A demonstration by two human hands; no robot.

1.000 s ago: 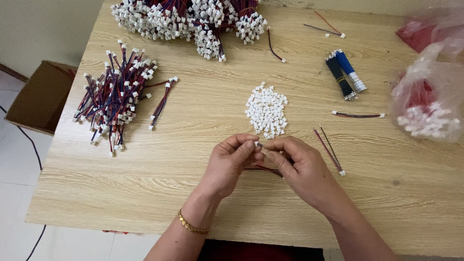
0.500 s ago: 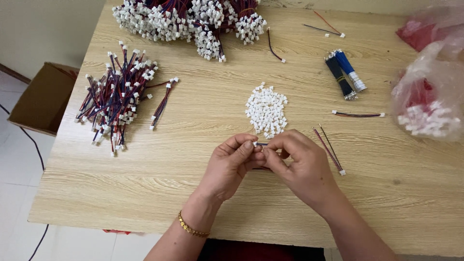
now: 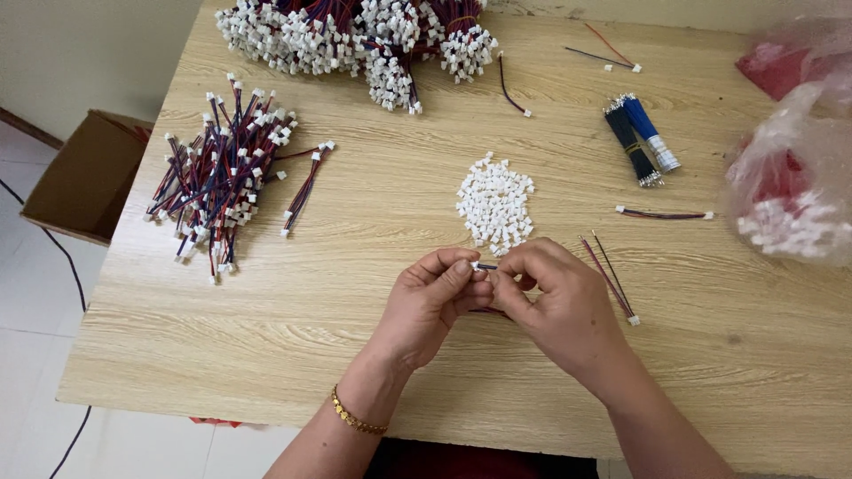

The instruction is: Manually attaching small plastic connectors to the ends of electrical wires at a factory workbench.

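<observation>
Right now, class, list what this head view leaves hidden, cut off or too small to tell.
- White connector: mostly hidden by the hands' fingertips; too small to tell.
- Wire below: covered by the left hand and right hand.
- Plastic bag: cut by the right edge, contents blurred.
- Cardboard box: inside unseen.

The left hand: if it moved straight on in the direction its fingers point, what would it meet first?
Probably the right hand, whose fingertips already meet the left hand at a small white connector.
</observation>
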